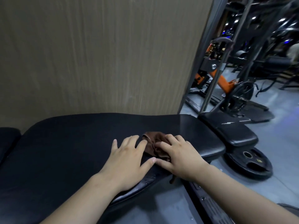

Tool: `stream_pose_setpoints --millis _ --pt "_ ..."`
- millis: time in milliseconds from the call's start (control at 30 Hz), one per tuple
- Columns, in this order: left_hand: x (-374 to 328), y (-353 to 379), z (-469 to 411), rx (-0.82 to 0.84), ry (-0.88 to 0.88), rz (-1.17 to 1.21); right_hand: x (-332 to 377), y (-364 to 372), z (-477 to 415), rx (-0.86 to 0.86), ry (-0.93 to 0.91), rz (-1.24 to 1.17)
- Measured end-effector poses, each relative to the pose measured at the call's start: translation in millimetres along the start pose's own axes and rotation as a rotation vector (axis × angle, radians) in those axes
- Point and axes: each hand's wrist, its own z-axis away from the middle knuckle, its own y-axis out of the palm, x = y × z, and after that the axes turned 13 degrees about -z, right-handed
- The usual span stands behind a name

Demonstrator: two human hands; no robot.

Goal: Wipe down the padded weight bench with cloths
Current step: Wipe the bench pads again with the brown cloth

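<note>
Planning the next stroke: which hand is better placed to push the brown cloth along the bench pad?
Right. The right hand lies on the brown cloth; the left hand rests flat on the bench pad beside it.

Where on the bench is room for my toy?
Bare bench lies left of the left hand, up to the wall, plus a smaller patch right of the brown cloth. Crowded where the right hand presses it.
</note>
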Motion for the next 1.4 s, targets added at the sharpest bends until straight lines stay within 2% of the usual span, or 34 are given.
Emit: stream_pose_setpoints --millis 100,200,333,500,567,700,767,1067,1200,1400 --pt "-24.4 1.3 -19.9 0.005 0.033 0.008 -41.7 -3.2 6.3 -0.109 -0.058 -0.029" --pt "-50.0 1.8 -41.1 0.022 0.081 -0.008 -77.4 -8.7 16.0 -0.266 -0.016 -0.142" --pt "-82.2 0.7 -75.8 0.036 0.152 -0.052 -130.8 -22.1 32.8 -0.494 0.094 -0.22" --pt "-126.5 5.4 -121.3 0.037 0.229 -0.097 -213.4 -40.3 53.8 -0.754 0.334 -0.19" --pt "-144.1 7.7 -137.5 0.051 0.258 -0.118 -243.1 -43.3 58.1 -0.713 0.423 -0.139" --pt "-170.1 12.5 -165.0 0.074 0.29 -0.145 -268.8 -34.7 58.6 -0.387 0.626 -0.114" --pt "-176.1 15.1 -174.4 0.077 0.29 -0.148 -265.7 -27.7 54.7 -0.386 0.668 -0.111" --pt "-176.6 19.2 -211.1 0.121 0.184 -0.143 -264.1 -21.1 -13.7 -0.18 0.483 -0.088" --pt "-180.1 21.8 -229.2 0.16 0.142 -0.077 -283.3 -25.6 -48.7 -0.115 0.465 -0.109" --pt "-183.1 22.0 -239.5 0.198 0.118 -0.051 -304.4 -29.0 -84.7 -0.119 0.5 -0.145"
